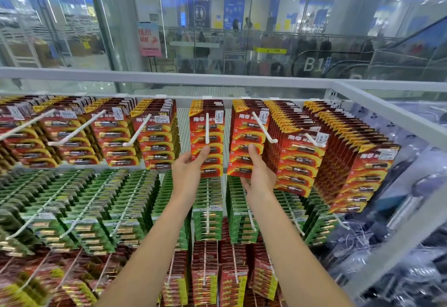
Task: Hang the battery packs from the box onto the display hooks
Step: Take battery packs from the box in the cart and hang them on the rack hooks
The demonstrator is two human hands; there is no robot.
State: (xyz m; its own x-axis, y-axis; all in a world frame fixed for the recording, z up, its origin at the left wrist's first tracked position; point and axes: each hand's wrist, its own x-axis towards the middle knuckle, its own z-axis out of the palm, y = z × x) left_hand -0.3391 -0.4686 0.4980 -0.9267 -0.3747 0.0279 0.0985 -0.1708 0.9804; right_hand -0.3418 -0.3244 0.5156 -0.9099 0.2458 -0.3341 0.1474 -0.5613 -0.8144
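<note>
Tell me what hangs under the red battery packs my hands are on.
Green battery packs on white hooks, then more red packs lower down. Your forearms cover parts of both rows.

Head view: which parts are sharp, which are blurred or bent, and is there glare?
In the head view the red battery packs held by the left hand and the right hand are sharp; the packs in the lower left corner are smeared; the upright frame leans from wide-angle distortion; the glass wall reflects many ceiling lights; lighting is bright, with no hard shadows.
</note>
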